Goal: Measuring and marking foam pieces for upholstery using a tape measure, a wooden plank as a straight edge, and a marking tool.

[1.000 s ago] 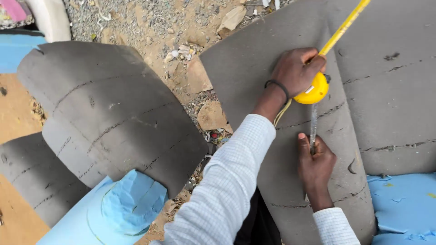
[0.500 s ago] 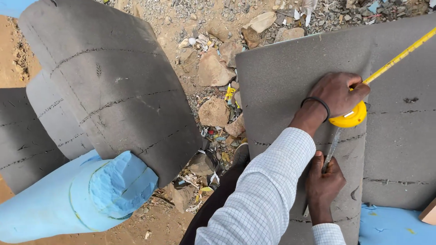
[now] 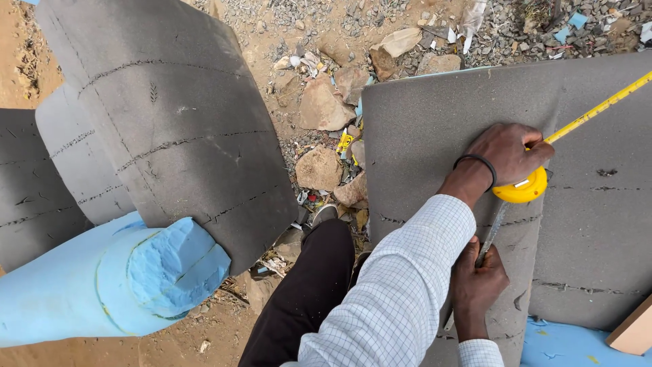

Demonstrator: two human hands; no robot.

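**Marking grey foam along a tape line**

The left hand (image 3: 506, 153) is clenching a yellow tape measure (image 3: 521, 187) against the grey foam sheet (image 3: 435, 122), its blade (image 3: 598, 105) running off up-right. The right hand (image 3: 479, 278) is grasping a thin blade-like tool (image 3: 490, 234), tip just below the tape case. Judging by this, the tape should be pinned flat and the tool kept steady along 1 line. Both wrists are bending downward, forearms crossing close.

Your yellow tape measure (image 3: 521, 189) sits right of centre on the grey foam sheet (image 3: 421, 122), its tape (image 3: 598, 105) stretched to the upper right, a thin blade (image 3: 490, 234) just below it.
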